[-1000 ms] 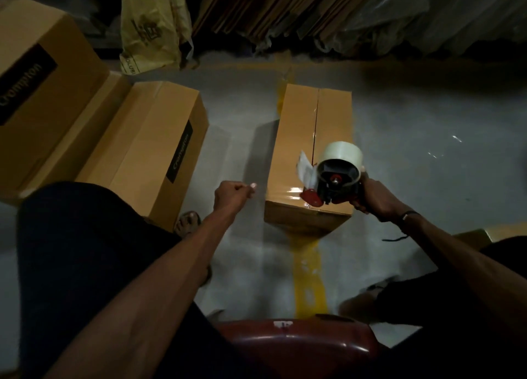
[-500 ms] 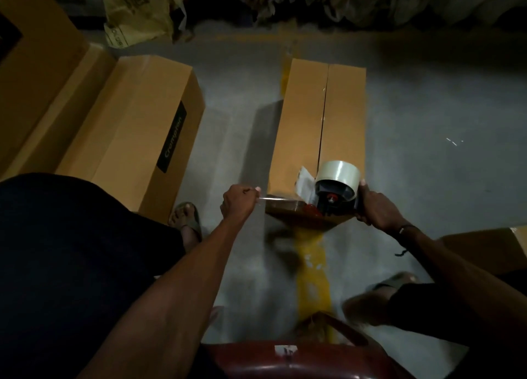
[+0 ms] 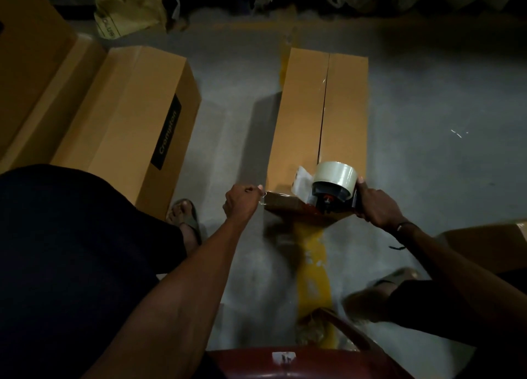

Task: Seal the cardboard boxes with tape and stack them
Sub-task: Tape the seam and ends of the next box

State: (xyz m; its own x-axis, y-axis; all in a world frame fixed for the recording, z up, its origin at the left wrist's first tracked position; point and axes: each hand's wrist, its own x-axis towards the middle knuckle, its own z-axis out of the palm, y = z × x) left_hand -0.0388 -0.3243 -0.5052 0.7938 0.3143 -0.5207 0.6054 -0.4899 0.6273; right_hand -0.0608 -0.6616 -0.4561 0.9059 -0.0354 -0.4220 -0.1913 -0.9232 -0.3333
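A long brown cardboard box (image 3: 302,116) lies on the floor in front of me, its two top flaps meeting in a dark centre seam. My right hand (image 3: 376,207) grips the handle of a tape dispenser (image 3: 332,190) with a clear roll, which sits at the box's near end. My left hand (image 3: 242,200) pinches the free end of the clear tape (image 3: 273,194), stretched level across the near edge of the box, just left of its corner.
A second brown box (image 3: 128,122) with a black label lies to the left, beside taller stacked boxes (image 3: 31,73). My sandalled feet (image 3: 185,216) stand on the grey floor with a yellow painted line (image 3: 313,273). A red chair (image 3: 285,361) is below me; another box corner (image 3: 490,244) is at right.
The dispenser has come down from above the box to its near edge. My left hand has taken hold of the tape end and pulled it out to the left.
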